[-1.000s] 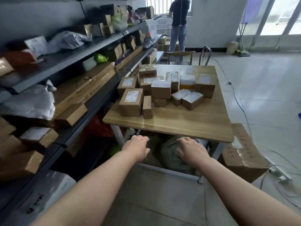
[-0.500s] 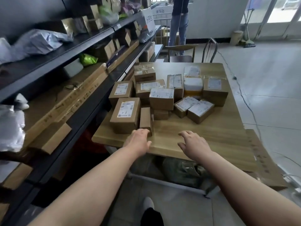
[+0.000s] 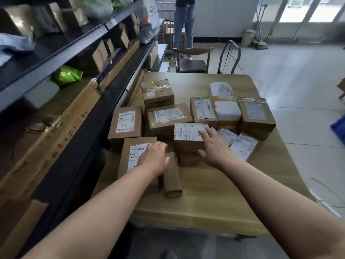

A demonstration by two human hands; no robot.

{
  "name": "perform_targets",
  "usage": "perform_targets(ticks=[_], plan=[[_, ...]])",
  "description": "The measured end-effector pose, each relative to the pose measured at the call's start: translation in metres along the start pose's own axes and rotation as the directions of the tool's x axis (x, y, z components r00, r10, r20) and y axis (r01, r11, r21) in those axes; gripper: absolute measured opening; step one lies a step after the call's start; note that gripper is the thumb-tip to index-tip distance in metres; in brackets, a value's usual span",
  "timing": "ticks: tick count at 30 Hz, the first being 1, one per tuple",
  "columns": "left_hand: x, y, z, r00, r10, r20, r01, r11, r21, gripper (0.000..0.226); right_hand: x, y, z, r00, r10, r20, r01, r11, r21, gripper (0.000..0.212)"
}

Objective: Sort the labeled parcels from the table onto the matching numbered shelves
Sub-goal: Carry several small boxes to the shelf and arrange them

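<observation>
Currently left hand (image 3: 154, 157) and right hand (image 3: 214, 148) open over packed brown cardboard parcels (image 3: 190, 139); risk: narrow upright carton (image 3: 172, 176) toppling if nudged.

The left hand (image 3: 153, 159) hides part of a box label (image 3: 136, 156).

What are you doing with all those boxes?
A person is sorting parcels. Lots of labelled cardboard boxes sit bunched together on a wooden table, next to long shelves that already hold other packages. The left hand rests open on the nearest box, and the right hand is reaching onto a box with a big white label in the middle of the pile. Neither box has been lifted yet, so nothing from the table is on its way to a shelf.
</observation>
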State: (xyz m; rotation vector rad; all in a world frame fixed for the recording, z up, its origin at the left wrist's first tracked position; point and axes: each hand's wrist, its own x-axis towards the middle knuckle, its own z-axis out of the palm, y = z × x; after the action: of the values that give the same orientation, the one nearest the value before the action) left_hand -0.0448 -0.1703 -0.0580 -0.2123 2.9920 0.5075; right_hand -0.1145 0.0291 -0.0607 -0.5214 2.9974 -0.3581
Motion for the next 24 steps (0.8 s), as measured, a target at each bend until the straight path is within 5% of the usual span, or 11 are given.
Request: perform_targets(ticks=[12, 18, 24], plan=[[0.008, -0.010, 0.004, 0.998, -0.028, -0.064, 0.026, 0.999, -0.034, 0.044, 0.074, 0.007, 0.011, 0.952, -0.137, 0.275, 0.173, 0.979, -0.111, 0.101], [-0.001, 0.015, 0.015, 0.991, -0.064, -0.114, 0.058, 0.997, -0.051, 0.041, 0.054, 0.027, 0.007, 0.975, -0.207, 0.078, 0.208, 0.978, -0.003, 0.094], [-0.015, 0.050, 0.056, 0.985, -0.170, 0.034, 0.168, 0.984, 0.054, 0.048, -0.012, 0.067, 0.013, 0.983, -0.185, -0.017, 0.185, 0.975, 0.120, 0.093]])
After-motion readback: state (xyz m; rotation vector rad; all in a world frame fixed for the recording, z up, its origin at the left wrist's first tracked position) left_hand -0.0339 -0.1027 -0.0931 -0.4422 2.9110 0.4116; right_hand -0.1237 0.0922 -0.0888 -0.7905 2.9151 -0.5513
